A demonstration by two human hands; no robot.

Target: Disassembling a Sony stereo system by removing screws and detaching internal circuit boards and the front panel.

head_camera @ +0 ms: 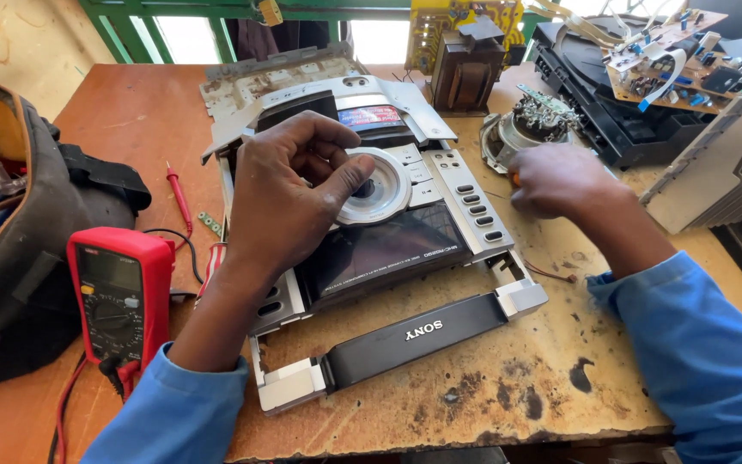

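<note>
A silver and black stereo front panel (440, 258) lies face up on the worn wooden table (491, 387). My left hand (289, 193) rests on it, with the thumb and fingers around the round silver volume knob (384, 193). To the right of the panel, my right hand (560, 179) is closed on the table; something small and orange shows at its fingers, too hidden to name. Both sleeves are blue.
A red multimeter (118, 288) with a red probe (180, 196) lies at the left beside a dark tool bag (19, 241). At the back stand a transformer (465, 73), a small motor part (534, 125), circuit boards (672, 51) and a grey housing (723, 167).
</note>
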